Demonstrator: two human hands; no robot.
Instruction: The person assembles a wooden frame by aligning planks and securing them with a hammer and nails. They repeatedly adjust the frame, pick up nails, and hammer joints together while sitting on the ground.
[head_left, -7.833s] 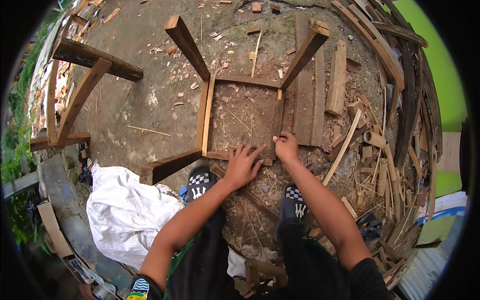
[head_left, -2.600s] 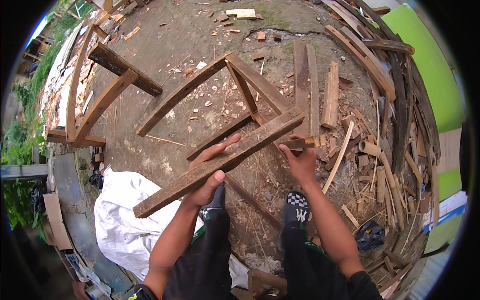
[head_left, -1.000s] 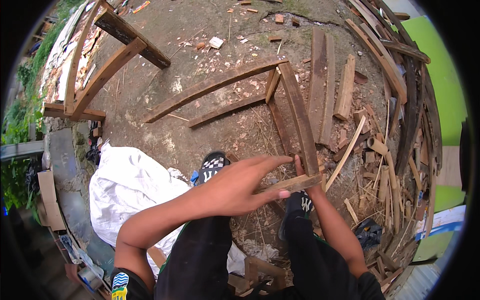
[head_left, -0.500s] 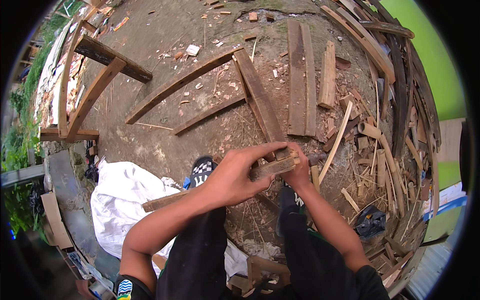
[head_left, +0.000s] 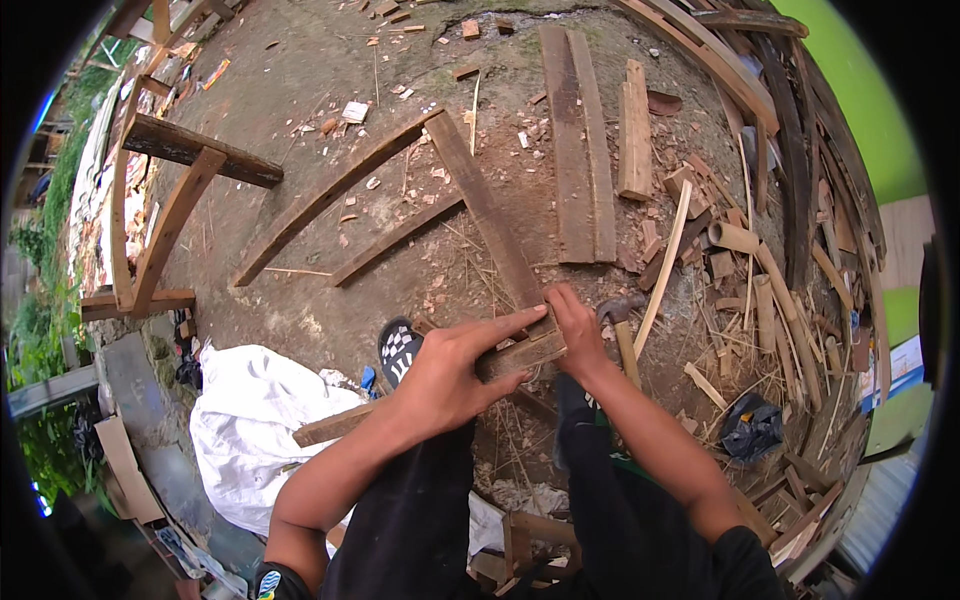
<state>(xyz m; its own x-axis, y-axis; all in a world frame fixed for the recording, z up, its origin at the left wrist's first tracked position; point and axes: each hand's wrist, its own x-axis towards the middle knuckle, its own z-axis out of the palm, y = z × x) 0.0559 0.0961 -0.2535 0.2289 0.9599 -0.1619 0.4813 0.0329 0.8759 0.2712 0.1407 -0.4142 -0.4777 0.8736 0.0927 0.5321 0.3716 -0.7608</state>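
Observation:
A wooden frame of brown planks stands on the dirt ground before me, its long top plank (head_left: 485, 215) running away from my hands. A lower wooden strip (head_left: 335, 425) crosses under my left arm and meets that plank at the near corner. My left hand (head_left: 450, 375) is closed round the strip, thumb below and fingers stretched over the top. My right hand (head_left: 578, 335) presses its bent fingers against the corner where the pieces meet; anything small between those fingers is hidden. A hammer (head_left: 627, 352) lies just right of my right hand.
Two long planks (head_left: 575, 150) and a shorter block (head_left: 635, 130) lie ahead. Timber and bamboo (head_left: 735, 237) are heaped at the right. Another wooden frame (head_left: 205, 150) stands at the left, behind a white sack (head_left: 250, 420). Wood chips litter the ground.
The view has shifted slightly. My right hand has come up from beside the corner onto its top, and the hammer, earlier partly behind it, shows more fully. My left hand keeps its hold.

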